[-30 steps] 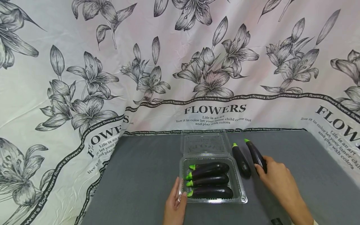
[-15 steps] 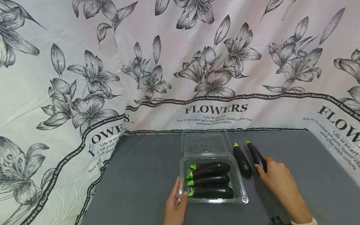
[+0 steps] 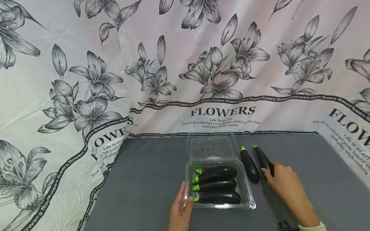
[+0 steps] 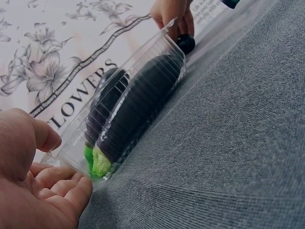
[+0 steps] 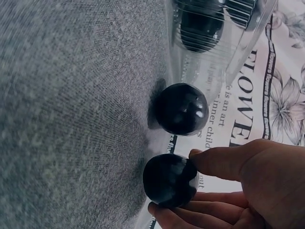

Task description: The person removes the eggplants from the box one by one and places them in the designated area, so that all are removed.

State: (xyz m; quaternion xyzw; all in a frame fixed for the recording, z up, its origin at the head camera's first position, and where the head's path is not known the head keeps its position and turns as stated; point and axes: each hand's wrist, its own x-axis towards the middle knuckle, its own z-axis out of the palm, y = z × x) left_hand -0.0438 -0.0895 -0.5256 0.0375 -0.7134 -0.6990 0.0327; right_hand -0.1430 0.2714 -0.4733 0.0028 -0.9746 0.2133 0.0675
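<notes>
A clear plastic clamshell container sits on the grey cloth with several dark eggplants lying crosswise in its base, green stem ends to the left. My left hand holds its near left edge, thumb at the rim and fingers along the outer wall, as the left wrist view also shows. To the right of the container, my right hand grips the blunt end of another eggplant, thumb on one side and fingers on the other. One more eggplant lies between this one and the container, its stem pointing away.
The container's lid is folded back toward the rear of the table. Behind stands a white curtain printed with grey lilies. A small black object shows near my right wrist at the bottom edge.
The view shifts very slightly. Both hands keep their places, the left at the container and the right on the eggplant.
</notes>
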